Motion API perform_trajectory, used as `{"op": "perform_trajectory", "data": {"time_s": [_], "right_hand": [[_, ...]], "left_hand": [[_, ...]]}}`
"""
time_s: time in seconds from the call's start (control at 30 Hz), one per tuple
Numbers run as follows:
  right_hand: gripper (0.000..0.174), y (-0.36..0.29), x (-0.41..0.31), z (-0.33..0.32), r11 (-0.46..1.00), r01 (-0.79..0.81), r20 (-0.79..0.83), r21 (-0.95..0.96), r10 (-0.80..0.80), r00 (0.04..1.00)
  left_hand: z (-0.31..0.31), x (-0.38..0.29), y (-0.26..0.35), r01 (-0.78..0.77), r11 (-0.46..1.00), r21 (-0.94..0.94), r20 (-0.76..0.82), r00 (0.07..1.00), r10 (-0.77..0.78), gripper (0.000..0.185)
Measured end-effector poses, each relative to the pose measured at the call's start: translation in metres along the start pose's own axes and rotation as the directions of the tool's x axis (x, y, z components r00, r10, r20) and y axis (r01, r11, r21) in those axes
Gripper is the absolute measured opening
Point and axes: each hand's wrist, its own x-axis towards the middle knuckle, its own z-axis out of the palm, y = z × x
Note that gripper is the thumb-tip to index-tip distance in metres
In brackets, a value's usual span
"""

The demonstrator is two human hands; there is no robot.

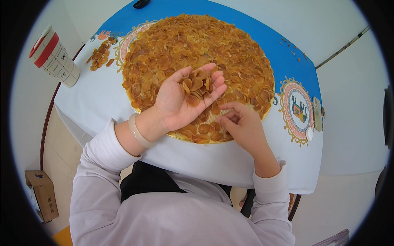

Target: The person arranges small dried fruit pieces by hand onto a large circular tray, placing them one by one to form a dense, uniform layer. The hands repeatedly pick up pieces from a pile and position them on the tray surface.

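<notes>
On the table lies a large round board (221, 141) with a gold edge and a ridged pale surface. Thin amber-brown dried slices (184, 40) cover most of it. My left hand (172, 104), palm up over the board, cups a small heap of the same slices (196, 83). Just to its right, my right hand (246, 127) hovers low over the near part of the board. Its thumb and index finger are bent and apart, with nothing seen between them. Near those fingertips the slices are sparser, and strips of bare ridged surface show.
A blue and white tablecloth (295, 167) covers the table. A separate pile of slices (100, 55) lies at left, near a tall cup with a red band (57, 57). A few fragments (294, 50) lie far right. A cardboard box (43, 195) stands on the floor.
</notes>
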Motion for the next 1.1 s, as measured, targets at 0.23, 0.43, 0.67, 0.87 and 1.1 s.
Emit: {"op": "perform_trajectory", "data": {"time_s": [0.23, 0.43, 0.67, 0.87, 1.1], "right_hand": [[0.015, 0.0, -0.001, 0.003, 0.931, 0.299, -0.395, -0.21, -0.36, 0.845], [0.019, 0.001, 0.005, 0.002, 0.639, 0.605, -0.35, -0.475, -0.768, 0.537], [0.024, -0.004, 0.0, 0.007, 0.436, 0.662, -0.176, -0.61, -0.889, 0.423], [0.026, -0.012, -0.012, 0.015, 0.381, 0.708, -0.017, -0.594, -0.886, 0.463], [0.028, -0.011, -0.013, 0.018, 0.402, 0.699, 0.026, -0.591, -0.857, 0.515]], "left_hand": [[0.0, -0.002, -0.001, 0.022, 1.0, -0.012, -0.007, 1.0, -0.022, 0.049], [0.002, -0.002, -0.005, 0.065, 0.998, -0.011, -0.032, 0.997, -0.065, 0.051], [-0.012, -0.006, -0.019, 0.219, 0.976, 0.006, 0.001, 0.976, -0.219, 0.052], [-0.022, -0.008, -0.025, 0.322, 0.946, 0.045, 0.037, 0.946, -0.323, 0.05], [-0.015, -0.01, -0.027, 0.336, 0.941, 0.041, 0.051, 0.94, -0.338, 0.049]]}}
